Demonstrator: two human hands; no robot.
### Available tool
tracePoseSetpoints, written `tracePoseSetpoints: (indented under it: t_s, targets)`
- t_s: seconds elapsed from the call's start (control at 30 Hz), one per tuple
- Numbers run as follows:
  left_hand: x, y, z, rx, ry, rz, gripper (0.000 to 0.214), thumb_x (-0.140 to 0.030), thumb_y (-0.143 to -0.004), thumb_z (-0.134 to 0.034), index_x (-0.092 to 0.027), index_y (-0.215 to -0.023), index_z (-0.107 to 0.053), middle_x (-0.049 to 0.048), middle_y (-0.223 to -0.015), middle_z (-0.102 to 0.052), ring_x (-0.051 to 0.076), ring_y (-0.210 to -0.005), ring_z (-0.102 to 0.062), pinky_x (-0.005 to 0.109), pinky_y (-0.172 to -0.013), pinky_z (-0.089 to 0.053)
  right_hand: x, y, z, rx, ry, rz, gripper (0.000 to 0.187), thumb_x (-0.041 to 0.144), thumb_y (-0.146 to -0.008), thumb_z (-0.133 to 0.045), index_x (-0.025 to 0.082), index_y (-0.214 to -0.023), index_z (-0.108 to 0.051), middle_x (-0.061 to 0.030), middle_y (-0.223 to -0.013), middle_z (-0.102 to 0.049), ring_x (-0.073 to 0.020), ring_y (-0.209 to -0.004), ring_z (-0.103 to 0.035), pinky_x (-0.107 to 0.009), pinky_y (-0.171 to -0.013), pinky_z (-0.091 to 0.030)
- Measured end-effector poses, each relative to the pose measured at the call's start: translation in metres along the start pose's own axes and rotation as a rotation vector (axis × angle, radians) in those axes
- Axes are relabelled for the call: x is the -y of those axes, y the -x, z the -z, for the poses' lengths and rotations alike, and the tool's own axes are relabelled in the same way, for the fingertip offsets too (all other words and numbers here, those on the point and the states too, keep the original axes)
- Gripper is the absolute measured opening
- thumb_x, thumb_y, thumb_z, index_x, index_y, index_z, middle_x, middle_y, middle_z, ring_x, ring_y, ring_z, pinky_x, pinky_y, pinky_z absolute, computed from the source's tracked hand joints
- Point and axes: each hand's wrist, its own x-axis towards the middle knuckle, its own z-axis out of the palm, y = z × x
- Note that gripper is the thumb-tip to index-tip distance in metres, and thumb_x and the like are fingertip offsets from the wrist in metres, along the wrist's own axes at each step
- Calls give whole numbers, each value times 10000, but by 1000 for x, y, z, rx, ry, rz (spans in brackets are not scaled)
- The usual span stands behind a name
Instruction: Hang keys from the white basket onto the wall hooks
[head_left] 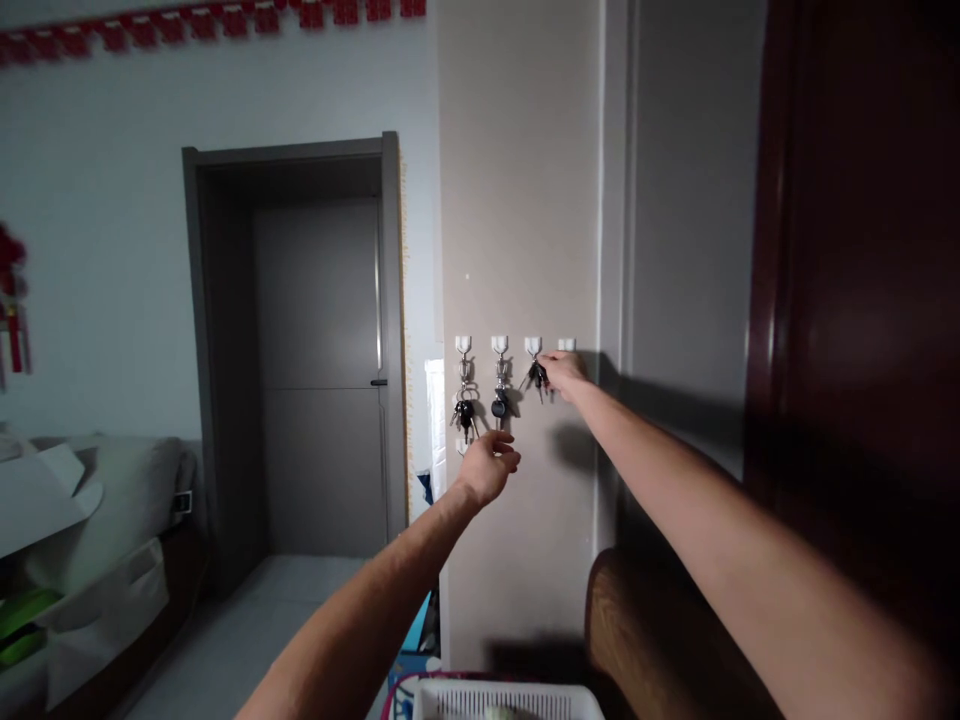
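Observation:
Four white hooks are fixed in a row on the beige wall. From the left hook [463,344] hangs a bunch of keys [466,410], and a second bunch with a round black fob [500,408] hangs from the hook [499,344] beside it. My right hand [564,373] pinches a third bunch of keys [536,378] just under the third hook [533,346]; its ring appears to touch that hook. The rightmost hook [567,345] is partly behind this hand. My left hand [489,466], fingers loosely curled and apart, is just below the first two bunches, with nothing visible in it.
Below, a white plastic basket [510,690] stands against the wall near a wooden rounded panel [630,620]. A grey door [319,380] is to the left, with a sofa [135,500] carrying several items. Dark red wood [862,250] rises at right.

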Motion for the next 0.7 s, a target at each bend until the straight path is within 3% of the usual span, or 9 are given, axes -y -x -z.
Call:
tracePoseSetpoints:
  t_s: [0.17, 0.3, 0.37, 0.57, 0.7]
  targets:
    - [17, 21, 6, 17, -1, 2, 278, -167, -596, -433, -119, -870, -445, 56, -804, -503, 77, -588, -502, 173, -483, -349, -7, 15, 10, -12, 216, 137, 221, 239, -631, -423, 141, -774, -561, -65, -761, -579, -147, -683, -519, -236, -571, -383]
    - [50, 54, 5, 66, 26, 99, 276, -171, -599, -428, -124, -870, -444, 54, -808, -504, 75, -594, -507, 164, -474, -348, -27, 60, 26, 30, 269, 237, 278, 210, -625, -428, 134, -877, -517, -66, -848, -557, -137, -760, -493, -234, -663, -369]
    - [72, 74, 3, 98, 21, 178, 275, -172, -601, -426, -125, -870, -446, 53, -803, -508, 72, -585, -505, 160, -464, -345, -45, 97, 30, 186, 253, 252, 277, 214, -631, -426, 146, -886, -508, -57, -851, -554, -122, -737, -494, -227, -657, -371]
    - [140, 128, -4, 135, -233, 306, 265, -171, -583, -448, -127, -841, -493, 35, -726, -551, 72, -562, -487, 169, -502, -361, -92, 214, 33, 838, 389, 288, 257, 260, -624, -442, 173, -848, -533, -35, -750, -575, -116, -631, -505, -219, -584, -371]
    - [166, 153, -7, 148, -439, 332, 260, -160, -582, -446, -151, -830, -522, 35, -760, -568, 96, -648, -499, 189, -591, -374, -116, 253, 27, 1144, 534, 445, 225, 262, -621, -438, 191, -796, -560, -34, -714, -579, -135, -651, -507, -223, -578, -352]
